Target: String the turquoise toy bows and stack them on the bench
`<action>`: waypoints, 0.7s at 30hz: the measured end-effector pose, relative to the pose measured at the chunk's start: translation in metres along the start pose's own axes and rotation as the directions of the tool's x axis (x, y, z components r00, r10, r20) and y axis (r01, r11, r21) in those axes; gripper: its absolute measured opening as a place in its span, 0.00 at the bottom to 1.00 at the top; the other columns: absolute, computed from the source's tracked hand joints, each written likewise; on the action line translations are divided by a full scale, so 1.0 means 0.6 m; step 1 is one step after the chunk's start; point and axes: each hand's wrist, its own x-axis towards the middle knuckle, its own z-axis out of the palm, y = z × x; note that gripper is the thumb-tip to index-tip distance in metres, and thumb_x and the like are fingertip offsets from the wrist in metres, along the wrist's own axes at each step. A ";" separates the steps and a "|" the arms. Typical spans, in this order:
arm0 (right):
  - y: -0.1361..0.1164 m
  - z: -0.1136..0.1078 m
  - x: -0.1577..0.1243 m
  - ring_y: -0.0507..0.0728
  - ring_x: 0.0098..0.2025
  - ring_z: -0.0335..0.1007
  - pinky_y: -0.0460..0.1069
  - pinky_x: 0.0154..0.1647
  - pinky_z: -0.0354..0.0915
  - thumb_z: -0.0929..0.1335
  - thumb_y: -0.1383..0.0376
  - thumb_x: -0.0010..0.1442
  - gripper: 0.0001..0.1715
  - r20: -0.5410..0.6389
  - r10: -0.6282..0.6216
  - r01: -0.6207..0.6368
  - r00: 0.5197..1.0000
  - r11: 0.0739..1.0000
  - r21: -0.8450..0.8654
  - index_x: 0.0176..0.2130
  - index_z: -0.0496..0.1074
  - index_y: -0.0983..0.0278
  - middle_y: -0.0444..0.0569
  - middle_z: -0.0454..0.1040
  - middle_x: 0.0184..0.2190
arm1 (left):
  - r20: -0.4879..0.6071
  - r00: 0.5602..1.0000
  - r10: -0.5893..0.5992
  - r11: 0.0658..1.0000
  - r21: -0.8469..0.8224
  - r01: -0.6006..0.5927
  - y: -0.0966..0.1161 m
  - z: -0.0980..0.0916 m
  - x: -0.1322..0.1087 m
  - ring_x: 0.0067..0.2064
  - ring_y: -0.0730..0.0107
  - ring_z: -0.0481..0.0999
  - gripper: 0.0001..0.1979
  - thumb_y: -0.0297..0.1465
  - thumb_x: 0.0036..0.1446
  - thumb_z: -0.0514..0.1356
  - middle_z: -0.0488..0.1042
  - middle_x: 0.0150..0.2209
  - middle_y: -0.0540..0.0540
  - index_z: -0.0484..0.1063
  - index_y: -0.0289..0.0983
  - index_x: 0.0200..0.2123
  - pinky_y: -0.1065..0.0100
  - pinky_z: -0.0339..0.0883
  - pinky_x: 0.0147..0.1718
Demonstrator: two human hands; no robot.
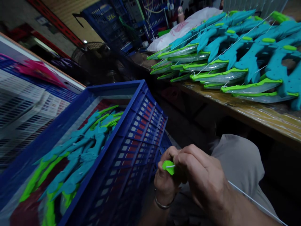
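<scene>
Both hands meet low in the middle, over my lap. My left hand, with a metal bracelet at the wrist, pinches a small bright green plastic piece. My right hand is closed just right of it, fingertips on the same piece and on a thin white string that trails off to the lower right. A blue plastic crate stands to the left of my hands, holding several teal and green toy parts.
A wooden bench on the right carries a pile of teal and green toy guns strung on white cord. A fan, blue crates and a white bag stand at the back. Printed cartons lie at the far left.
</scene>
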 end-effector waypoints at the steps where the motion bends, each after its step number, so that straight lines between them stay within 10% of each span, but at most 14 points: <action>1: 0.001 -0.001 0.001 0.50 0.31 0.67 0.43 0.27 0.61 0.60 0.63 0.78 0.17 0.005 -0.002 0.002 1.000 1.000 -0.001 0.37 0.68 0.66 0.46 0.68 0.30 | -0.010 1.000 0.001 1.000 0.002 -0.001 -0.001 -0.003 -0.001 0.21 0.74 0.56 0.26 0.56 0.60 0.61 0.58 0.22 0.53 0.64 0.39 0.30 0.72 0.52 0.17; 21: -0.002 -0.014 -0.012 0.52 0.32 0.67 0.44 0.28 0.64 0.57 0.66 0.78 0.23 0.125 -0.029 0.038 0.992 0.997 -0.073 0.38 0.74 0.69 0.49 0.70 0.31 | -0.002 0.994 -0.107 0.994 0.016 0.107 0.010 0.014 0.012 0.13 0.75 0.49 0.34 0.63 0.50 0.63 0.52 0.14 0.55 0.54 0.41 0.20 0.66 0.42 0.13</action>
